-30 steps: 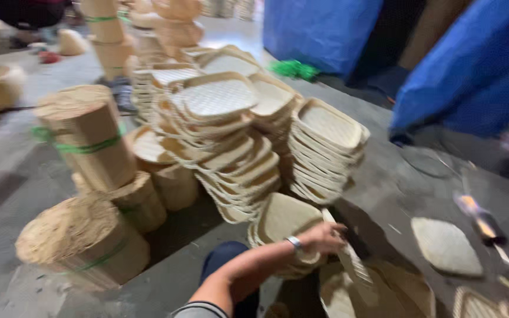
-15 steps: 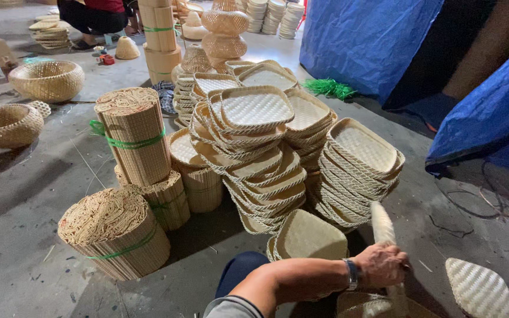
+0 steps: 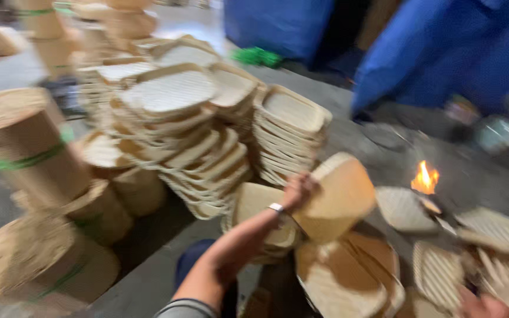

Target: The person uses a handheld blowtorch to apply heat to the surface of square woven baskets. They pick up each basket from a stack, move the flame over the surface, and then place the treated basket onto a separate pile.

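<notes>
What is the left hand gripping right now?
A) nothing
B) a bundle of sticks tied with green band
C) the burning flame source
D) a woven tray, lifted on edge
D: the left hand has its fingers closed on the rim of a woven tray held tilted above the low piles.

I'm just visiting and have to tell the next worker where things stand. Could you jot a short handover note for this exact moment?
Left hand: raised, gripping a woven tray by its edge, tilted above the floor.
Right hand: barely in view at the bottom right corner, near loose trays; the blur hides what it is doing.
Things: tall tray stacks stand behind; a short pile sits under the left wrist; flat woven pieces lie below the held tray; a small flame burns on the floor to the right.
Done: many trays stacked.
Left: the held tray is not set down; loose pieces lie scattered around the flame.
</notes>
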